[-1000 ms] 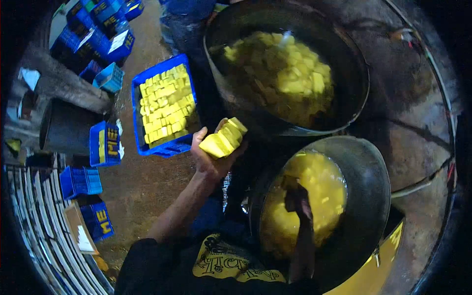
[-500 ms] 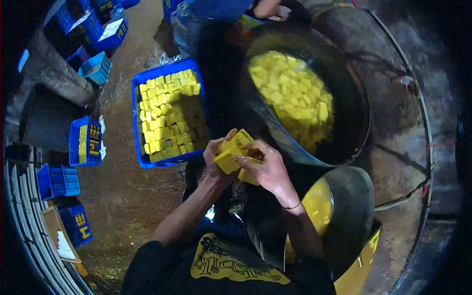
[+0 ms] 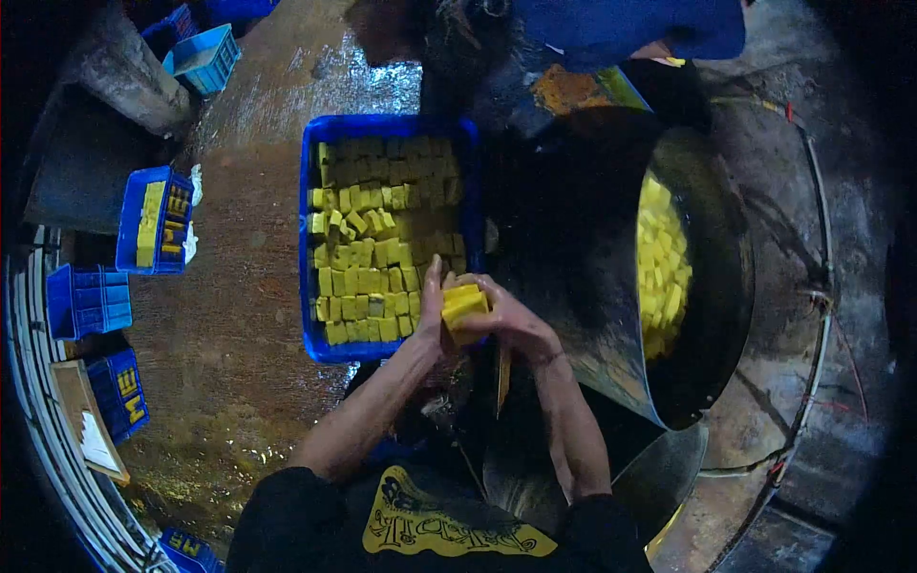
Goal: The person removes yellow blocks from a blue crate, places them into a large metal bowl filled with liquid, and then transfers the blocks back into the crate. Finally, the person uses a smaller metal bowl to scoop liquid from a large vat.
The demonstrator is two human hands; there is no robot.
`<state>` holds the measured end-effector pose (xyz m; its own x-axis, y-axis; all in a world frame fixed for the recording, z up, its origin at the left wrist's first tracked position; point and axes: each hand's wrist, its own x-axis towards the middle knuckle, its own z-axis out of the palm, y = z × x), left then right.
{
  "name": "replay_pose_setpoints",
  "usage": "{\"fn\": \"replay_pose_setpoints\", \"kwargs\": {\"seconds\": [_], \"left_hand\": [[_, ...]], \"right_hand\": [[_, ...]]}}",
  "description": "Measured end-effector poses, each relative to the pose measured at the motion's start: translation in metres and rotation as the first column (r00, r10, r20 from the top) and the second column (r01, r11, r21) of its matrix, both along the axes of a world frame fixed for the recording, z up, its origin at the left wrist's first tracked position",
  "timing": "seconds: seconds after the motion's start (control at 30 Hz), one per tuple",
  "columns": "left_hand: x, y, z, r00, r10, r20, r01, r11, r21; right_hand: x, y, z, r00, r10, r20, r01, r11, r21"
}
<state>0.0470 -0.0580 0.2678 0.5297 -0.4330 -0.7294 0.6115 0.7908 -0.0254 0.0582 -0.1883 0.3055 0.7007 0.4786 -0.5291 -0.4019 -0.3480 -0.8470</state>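
Note:
A few yellow blocks [image 3: 464,309] are pressed together between my two hands, just off the lower right edge of the blue crate. My left hand [image 3: 433,304] lies against their left side, thumb raised. On their right, my right hand [image 3: 506,311] has its fingers wrapped round them. The blue crate [image 3: 308,286] holds rows of yellow blocks [image 3: 368,282], some in the middle tilted out of line; its upper and right parts are in shadow. To the right, a large dark pan [image 3: 712,286] contains many yellow pieces [image 3: 662,258] in liquid.
Another person in dark blue clothing [image 3: 630,29] is at the top. Smaller blue crates [image 3: 134,224] and a framed board [image 3: 86,420] stand at the left. A second metal vessel [image 3: 669,473] is at the lower right. The brown floor [image 3: 239,315] looks wet.
The view has shifted, so the crate appears further right and nearer my hands. The blocks in my hands are now held compactly together. The other person shows more at the top.

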Motion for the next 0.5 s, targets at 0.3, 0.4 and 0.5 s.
{"fn": "replay_pose_setpoints", "kwargs": {"seconds": [0.3, 0.4, 0.5], "left_hand": [[0.059, 0.041, -0.088, 0.525, -0.839, 0.143, -0.024, 0.153, 0.988], [0.054, 0.044, -0.045, -0.353, -0.782, -0.514, -0.206, -0.47, 0.858], [-0.006, 0.025, -0.178, 0.372, -0.87, 0.323, 0.097, 0.382, 0.919]], "right_hand": [[0.151, 0.024, -0.102, 0.955, 0.112, 0.274, -0.177, 0.958, 0.224], [0.169, 0.086, -0.147, 0.956, 0.272, -0.11, -0.289, 0.807, -0.515], [0.121, 0.118, -0.272, 0.956, -0.031, 0.293, 0.245, 0.637, -0.731]]}}
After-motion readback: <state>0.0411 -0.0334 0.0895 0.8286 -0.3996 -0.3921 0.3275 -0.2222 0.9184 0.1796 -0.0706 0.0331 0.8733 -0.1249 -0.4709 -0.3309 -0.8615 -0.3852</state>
